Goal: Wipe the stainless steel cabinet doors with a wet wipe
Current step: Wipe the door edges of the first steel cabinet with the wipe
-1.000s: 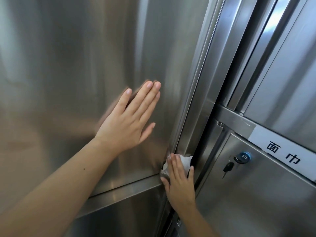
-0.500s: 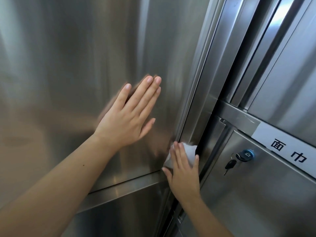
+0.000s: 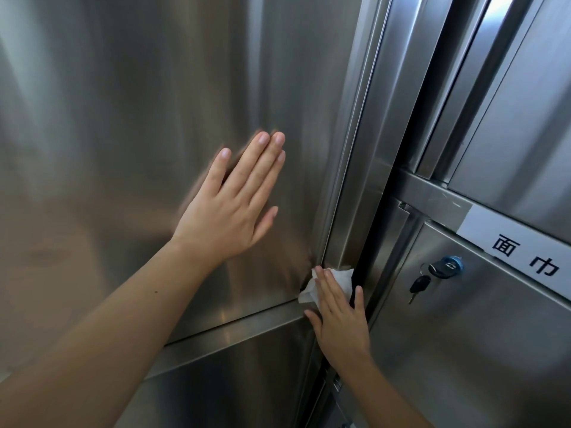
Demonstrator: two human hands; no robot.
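Observation:
A large stainless steel cabinet door (image 3: 139,118) fills the left and centre of the head view. My left hand (image 3: 228,211) lies flat on it with straight fingers, holding nothing. A crumpled white wet wipe (image 3: 341,279) sits against the door's lower right corner, at its vertical edge frame (image 3: 367,180). My right hand (image 3: 340,319) presses the wipe onto the steel with flat fingers; most of the wipe is hidden under them.
A dark gap (image 3: 398,211) separates this door from the cabinets on the right. The lower right door (image 3: 463,350) has a blue lock (image 3: 449,266) with a key hanging from it (image 3: 418,287). A white label with black characters (image 3: 525,251) runs above it.
My right hand slid the wipe up along the door edge, then back down to the lower corner. My left hand stays flat on the door.

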